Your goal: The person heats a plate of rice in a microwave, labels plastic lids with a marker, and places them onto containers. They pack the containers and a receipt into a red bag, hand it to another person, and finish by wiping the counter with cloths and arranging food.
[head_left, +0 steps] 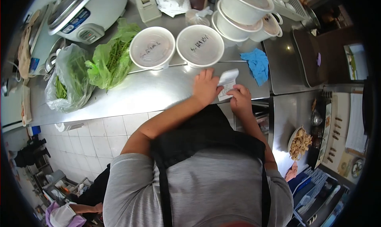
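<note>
Both of your hands meet on a small paper slip [228,84], a thin white rectangle with faint print. It lies at the near edge of the brushed steel worktop [151,94] and its far end curls up. Your left hand [204,88] lies flat, its grip open and the fingers pressing the slip's left side. Your right hand [240,100] has its grip curled shut on the slip's near right corner.

At 12 o'clock from the hands stands a round white tub [199,45] with a matte lid bearing dark handwriting, and at 11 o'clock its twin [152,48]. At 2 o'clock lies a crumpled blue cloth [257,64]. At 10 o'clock a wrinkled green bag [113,58] slumps, and at 9 o'clock a clear bag [69,78] of long green stalks.
</note>
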### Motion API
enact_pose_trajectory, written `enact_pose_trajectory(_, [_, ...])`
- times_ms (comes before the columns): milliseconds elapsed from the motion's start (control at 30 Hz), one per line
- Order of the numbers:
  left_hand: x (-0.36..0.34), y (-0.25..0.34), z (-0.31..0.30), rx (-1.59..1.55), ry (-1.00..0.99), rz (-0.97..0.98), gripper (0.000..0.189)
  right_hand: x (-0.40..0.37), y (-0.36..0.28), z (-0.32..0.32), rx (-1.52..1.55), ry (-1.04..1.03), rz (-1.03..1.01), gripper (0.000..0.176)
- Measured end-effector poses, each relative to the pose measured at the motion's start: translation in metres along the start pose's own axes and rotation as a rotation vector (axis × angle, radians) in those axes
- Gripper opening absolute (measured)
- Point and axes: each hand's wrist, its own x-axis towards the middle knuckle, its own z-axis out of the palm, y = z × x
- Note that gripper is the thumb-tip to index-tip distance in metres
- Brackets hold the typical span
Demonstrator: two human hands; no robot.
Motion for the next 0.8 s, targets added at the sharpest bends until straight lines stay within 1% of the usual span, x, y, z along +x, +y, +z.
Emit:
enact_pose_trajectory(33, [-0.001,-0.001,-0.006,-0.054,0.032,0.033,0.029,0.011,-0.005,-0.004,0.095,0.013,-0.004,0.023])
enact_pose_trajectory(67, [-0.003,-0.005,-0.010,-0.126,0.001,0.056,0.028,0.025,-0.014,-0.011,0.189,0.023,-0.010,0.022])
enact_pose_trajectory(100, [-0.009,-0.011,-0.013,-0.200,-0.032,0.079,0.028,0.044,-0.027,-0.018,0.229,0.078,-0.092,0.017])
enact_pose_trajectory(133, [-0.013,-0.015,-0.018,-0.274,-0.064,0.107,0.027,0.065,-0.043,-0.023,0.305,0.065,-0.113,0.015])
enact_pose_trajectory(200, [-0.029,-0.019,-0.042,-0.584,-0.204,-0.074,0.027,0.109,-0.077,-0.025,0.457,0.036,-0.152,0.012])
enact_pose_trajectory(233, [-0.040,-0.022,-0.053,-0.741,-0.277,-0.163,0.027,0.132,-0.096,-0.019,0.531,-0.018,-0.068,0.012])
enact_pose_trajectory(267, [-0.051,-0.028,-0.062,-0.825,-0.218,-0.200,0.028,0.158,-0.112,-0.009,0.604,-0.071,0.018,0.013])
enact_pose_trajectory(333, [-0.071,-0.044,-0.080,-0.987,-0.107,-0.263,0.029,0.220,-0.125,0.034,0.867,-0.187,0.200,0.019])
enact_pose_trajectory(400, [-0.084,-0.058,-0.103,-1.029,-0.048,-0.357,0.031,0.279,-0.135,0.077,0.779,-0.173,0.298,0.025])
enact_pose_trajectory(467, [-0.099,-0.070,-0.123,-1.056,0.032,-0.432,0.032,0.329,-0.122,0.133,0.555,-0.152,0.257,0.034])
enact_pose_trajectory(533, [-0.114,-0.090,-0.141,-1.071,0.115,-0.481,0.030,0.375,-0.121,0.181,0.307,-0.130,0.433,0.041])
enact_pose_trajectory(633, [-0.130,-0.106,-0.145,-1.123,0.125,-0.519,0.028,0.400,-0.124,0.191,0.033,-0.192,0.457,0.046])
enact_pose_trajectory(733, [-0.131,-0.117,-0.144,-1.175,0.104,-0.566,0.027,0.411,-0.109,0.199,0.060,-0.240,0.504,0.046])
enact_pose_trajectory(800, [-0.122,-0.119,-0.150,-1.207,0.050,-0.552,0.028,0.414,-0.091,0.222,0.196,-0.299,0.508,0.045])
